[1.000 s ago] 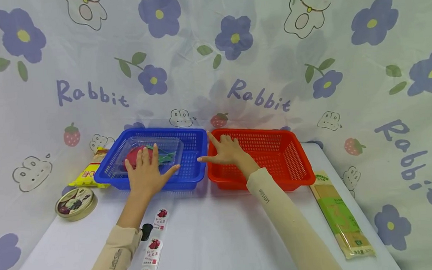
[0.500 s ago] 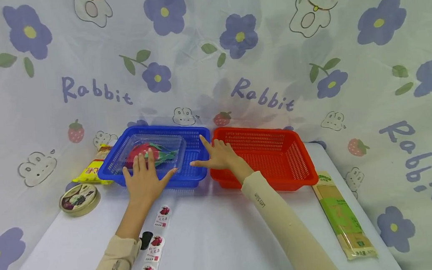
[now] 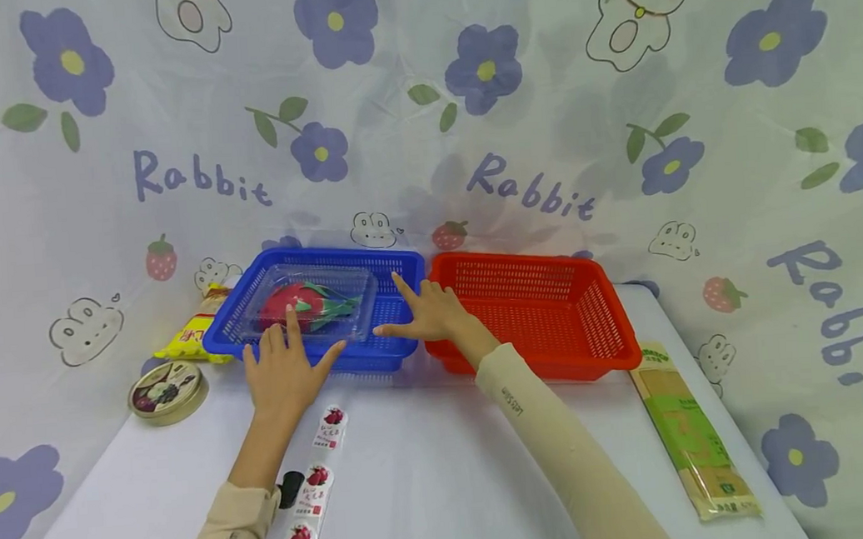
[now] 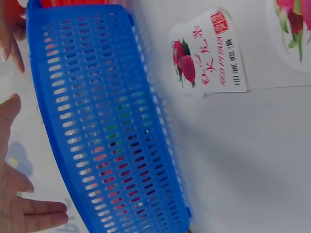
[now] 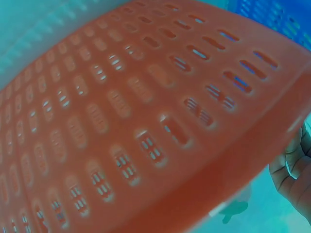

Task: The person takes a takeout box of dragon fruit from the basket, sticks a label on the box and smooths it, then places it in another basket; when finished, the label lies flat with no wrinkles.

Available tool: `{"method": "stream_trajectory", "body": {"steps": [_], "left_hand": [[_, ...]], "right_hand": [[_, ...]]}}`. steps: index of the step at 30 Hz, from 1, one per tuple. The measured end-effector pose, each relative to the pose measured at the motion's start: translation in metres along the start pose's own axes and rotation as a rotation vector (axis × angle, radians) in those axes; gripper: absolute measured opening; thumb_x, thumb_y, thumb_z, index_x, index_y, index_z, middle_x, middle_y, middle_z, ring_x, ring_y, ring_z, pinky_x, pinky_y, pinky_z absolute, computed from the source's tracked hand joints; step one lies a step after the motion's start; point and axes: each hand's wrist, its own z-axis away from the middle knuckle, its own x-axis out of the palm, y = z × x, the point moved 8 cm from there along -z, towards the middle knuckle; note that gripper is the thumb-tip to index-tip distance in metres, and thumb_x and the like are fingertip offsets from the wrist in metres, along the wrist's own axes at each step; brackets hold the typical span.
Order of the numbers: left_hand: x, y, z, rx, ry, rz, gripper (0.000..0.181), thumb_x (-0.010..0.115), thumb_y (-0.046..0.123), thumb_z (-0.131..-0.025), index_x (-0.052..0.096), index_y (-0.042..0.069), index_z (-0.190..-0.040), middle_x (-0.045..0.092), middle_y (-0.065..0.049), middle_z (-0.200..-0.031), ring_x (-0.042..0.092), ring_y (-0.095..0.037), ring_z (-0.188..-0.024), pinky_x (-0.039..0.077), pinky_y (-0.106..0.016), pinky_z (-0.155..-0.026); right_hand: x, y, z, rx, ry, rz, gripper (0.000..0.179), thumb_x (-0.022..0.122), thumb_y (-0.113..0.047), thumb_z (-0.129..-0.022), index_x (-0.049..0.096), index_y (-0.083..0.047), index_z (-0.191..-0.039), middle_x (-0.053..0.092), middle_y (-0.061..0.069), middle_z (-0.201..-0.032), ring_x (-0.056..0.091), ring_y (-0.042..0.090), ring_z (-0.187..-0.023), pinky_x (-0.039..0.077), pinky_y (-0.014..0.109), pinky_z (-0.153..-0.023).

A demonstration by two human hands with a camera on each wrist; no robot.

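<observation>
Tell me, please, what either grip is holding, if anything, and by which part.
Nothing is held: the left grip is spread near the blue basket, the right grip spread near the red basket.

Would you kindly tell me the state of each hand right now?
Left hand: open, fingers spread, holding nothing.
Right hand: open, thumb and index finger spread, holding nothing.

The blue basket (image 3: 400, 353) is hiding the right end of the yellow packet (image 3: 190, 340). The bottom edge is cutting off the sticker strip (image 3: 317, 490), left sleeve (image 3: 237, 525) and right sleeve (image 3: 564, 452); a dark object (image 3: 291, 490) is showing too little to identify. In the right wrist view, the right edge is cropping the right hand (image 5: 299, 188).
</observation>
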Motion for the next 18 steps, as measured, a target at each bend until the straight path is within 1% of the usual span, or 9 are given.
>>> {"method": "stream_trajectory", "body": {"steps": [4, 7, 10, 14, 18], "left_hand": [[-0.001, -0.004, 0.004, 0.002, 0.038, -0.011, 0.104, 0.047, 0.071, -0.092, 0.009, 0.000, -0.158, 0.045, -0.037, -0.135, 0.040, -0.052, -0.129, 0.018, -0.068, -0.113], [-0.002, -0.005, 0.006, 0.006, 0.064, -0.023, 0.103, 0.048, 0.070, -0.092, 0.013, -0.002, -0.157, 0.048, -0.036, -0.129, 0.043, -0.052, -0.124, 0.022, -0.066, -0.111], [-0.002, -0.007, 0.008, 0.008, 0.084, -0.036, 0.103, 0.050, 0.069, -0.092, 0.015, -0.003, -0.157, 0.049, -0.036, -0.128, 0.045, -0.052, -0.122, 0.024, -0.065, -0.111], [-0.001, -0.009, 0.010, 0.001, 0.095, -0.048, 0.104, 0.051, 0.068, -0.091, 0.014, -0.004, -0.156, 0.050, -0.036, -0.127, 0.047, -0.052, -0.119, 0.027, -0.065, -0.109], [0.000, -0.013, 0.012, -0.027, 0.089, -0.058, 0.106, 0.053, 0.068, -0.091, 0.013, -0.005, -0.156, 0.050, -0.038, -0.124, 0.047, -0.053, -0.117, 0.027, -0.067, -0.109]], "right_hand": [[0.002, -0.003, -0.002, -0.007, 0.007, 0.018, 0.108, 0.042, -0.086, -0.079, -0.003, -0.031, -0.160, 0.042, 0.020, -0.144, 0.046, 0.031, -0.122, 0.036, 0.055, -0.111], [0.003, -0.005, -0.004, -0.015, 0.008, 0.030, 0.108, 0.042, -0.087, -0.079, -0.002, -0.030, -0.160, 0.044, 0.018, -0.138, 0.046, 0.028, -0.115, 0.040, 0.052, -0.107], [0.005, -0.007, -0.005, -0.018, 0.003, 0.024, 0.109, 0.042, -0.087, -0.079, -0.002, -0.030, -0.160, 0.043, 0.019, -0.140, 0.046, 0.030, -0.118, 0.039, 0.054, -0.109], [0.006, -0.008, -0.006, -0.015, -0.008, 0.010, 0.109, 0.042, -0.088, -0.078, -0.002, -0.031, -0.160, 0.038, 0.021, -0.149, 0.043, 0.036, -0.131, 0.031, 0.058, -0.114], [0.007, -0.010, -0.008, -0.021, -0.005, 0.008, 0.109, 0.043, -0.087, -0.078, -0.002, -0.031, -0.160, 0.038, 0.022, -0.150, 0.041, 0.038, -0.135, 0.031, 0.057, -0.114]]}}
